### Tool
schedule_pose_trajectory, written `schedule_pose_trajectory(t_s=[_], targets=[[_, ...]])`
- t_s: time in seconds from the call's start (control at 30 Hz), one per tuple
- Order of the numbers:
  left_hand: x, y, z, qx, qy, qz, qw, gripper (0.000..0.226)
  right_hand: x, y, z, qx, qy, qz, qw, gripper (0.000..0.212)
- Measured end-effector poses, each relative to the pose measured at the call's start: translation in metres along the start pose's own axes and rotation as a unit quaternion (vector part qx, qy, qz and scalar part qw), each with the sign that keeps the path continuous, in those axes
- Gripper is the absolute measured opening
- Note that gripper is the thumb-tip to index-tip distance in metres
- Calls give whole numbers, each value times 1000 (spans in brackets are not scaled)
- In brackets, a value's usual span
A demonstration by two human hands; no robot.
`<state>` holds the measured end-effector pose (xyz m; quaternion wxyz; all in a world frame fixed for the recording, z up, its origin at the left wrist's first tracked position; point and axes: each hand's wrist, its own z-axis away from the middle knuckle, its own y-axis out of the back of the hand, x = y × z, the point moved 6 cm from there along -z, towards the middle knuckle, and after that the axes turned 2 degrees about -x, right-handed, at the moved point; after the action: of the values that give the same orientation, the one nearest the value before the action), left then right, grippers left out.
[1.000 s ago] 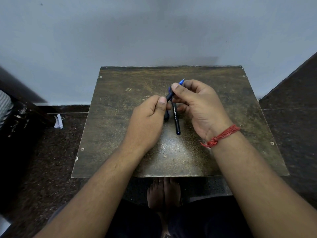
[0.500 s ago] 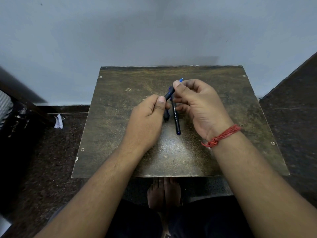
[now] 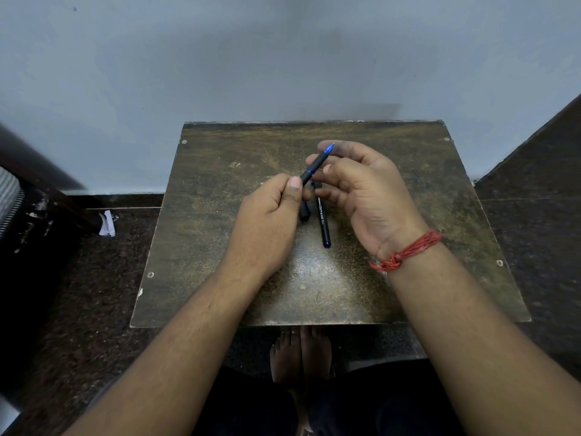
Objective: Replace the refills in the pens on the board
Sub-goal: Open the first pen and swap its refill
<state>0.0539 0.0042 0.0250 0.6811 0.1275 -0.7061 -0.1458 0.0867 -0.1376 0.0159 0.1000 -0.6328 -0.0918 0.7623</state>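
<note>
A worn dark board lies in front of me against the wall. My left hand pinches a black pen with a blue tip, which points up and to the right. My right hand hovers just right of that pen with its fingers spread, only the fingertips near the barrel. A second black pen with white lettering lies flat on the board between my hands. A short dark piece, perhaps a cap, shows below my left thumb.
The pale wall rises right behind the board. Dark speckled floor surrounds it. A scrap of white paper lies on the floor at left beside dark furniture. Bare feet show under the board's near edge.
My right hand has let go of the pen's tip end and opened its fingers. The left hand still holds the pen, now more exposed.
</note>
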Motion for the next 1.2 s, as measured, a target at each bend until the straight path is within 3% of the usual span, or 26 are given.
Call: schedule_pose_trajectory(t_s=[0.1,0.27,0.37,0.53,0.7,0.97,1.2], targets=[[0,0,0,-1,1,-5,1000,34,1,1,0,17,9,27,999,8],[-2,-1,0,2,3,-5,1000,33,3,0,0,25,18,44,999,20],[-2,0,0,4,4,-2,1000,34,2,0,-1,9,7,21,1000,14],[-1,-1,0,2,1,0,1000,34,-2,-2,3,-9,-9,-44,999,32],[-2,-1,0,0,2,-4,1000,34,1,1,1,16,-11,-14,1000,14],[-2,-1,0,-1,0,-8,1000,34,3,3,0,12,-10,15,1000,6],[-2,-1,0,-3,0,-4,1000,34,-3,0,3,-4,-20,-36,999,26]])
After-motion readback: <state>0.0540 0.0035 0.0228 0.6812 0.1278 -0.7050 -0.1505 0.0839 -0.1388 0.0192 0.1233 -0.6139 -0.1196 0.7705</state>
